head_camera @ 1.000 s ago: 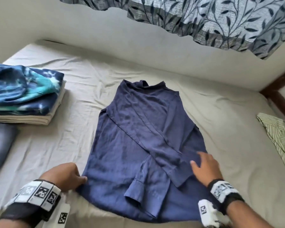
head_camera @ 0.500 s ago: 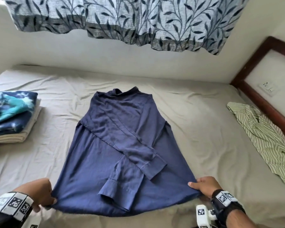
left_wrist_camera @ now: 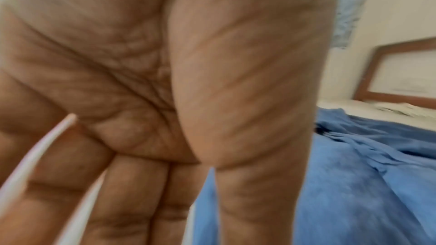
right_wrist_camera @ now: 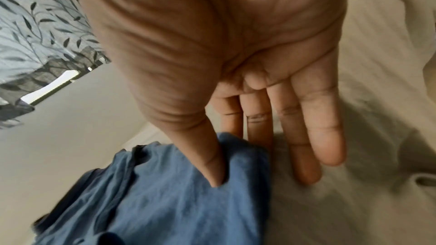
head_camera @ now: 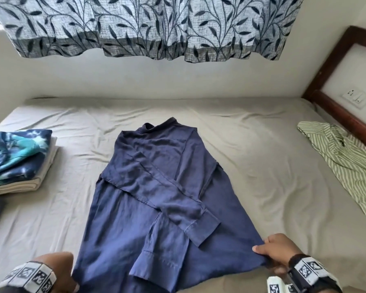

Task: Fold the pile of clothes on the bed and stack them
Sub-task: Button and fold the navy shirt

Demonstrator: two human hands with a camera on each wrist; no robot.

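Observation:
A navy long-sleeved shirt (head_camera: 156, 187) lies flat on the beige bed sheet (head_camera: 262, 166), collar toward the wall, both sleeves folded across its body. My right hand (head_camera: 262, 250) pinches the hem's near right corner, thumb on top. In the right wrist view the thumb (right_wrist_camera: 212, 165) presses into the blue cloth (right_wrist_camera: 165, 202) with a finger beneath it, while the outer fingers lie straight on the sheet. My left hand (head_camera: 59, 265) holds the hem's near left corner. In the left wrist view its fingers (left_wrist_camera: 153, 193) curl beside the cloth (left_wrist_camera: 354, 193).
A folded stack (head_camera: 15, 157), blue tie-dye over cream pieces, sits at the left of the bed. An unfolded green striped shirt (head_camera: 347, 166) lies at the right by the wooden headboard (head_camera: 336, 115). A leaf-print curtain (head_camera: 156, 26) hangs above the far wall.
My right hand left the shirt's body and took the hem's right corner. The left hand slid nearer along the left corner. The hem now lies spread wider and my head has lifted.

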